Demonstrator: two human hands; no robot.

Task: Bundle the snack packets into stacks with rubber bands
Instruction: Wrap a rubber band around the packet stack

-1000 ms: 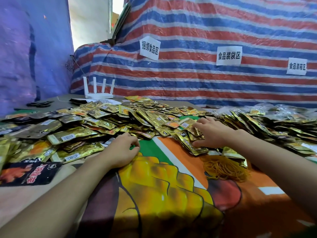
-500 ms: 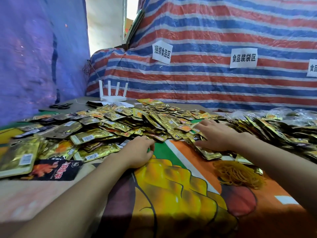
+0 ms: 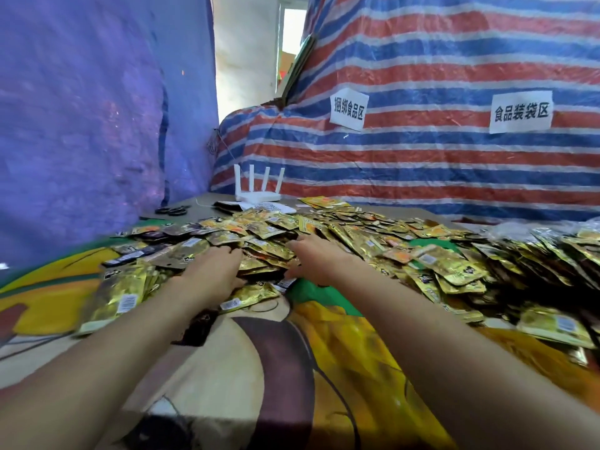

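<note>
A wide heap of gold and brown snack packets covers the far half of the table. My left hand lies on the heap's near edge, fingers stretched forward over the packets and thumb low beside them. Close to its right, my right hand rests on the heap the same way, fingertips pointing left and away. Packets lie between the two hands. I cannot tell whether either thumb is pinching a packet. No rubber bands are in view.
A colourful printed cloth covers the near table. More packets are heaped at the right. A white router and black scissors sit at the back left. A striped tarp with paper labels rises behind, a blue one at left.
My head turned left, so the rubber band pile left the view. Both hands moved forward and leftward into the heap and came closer together.
</note>
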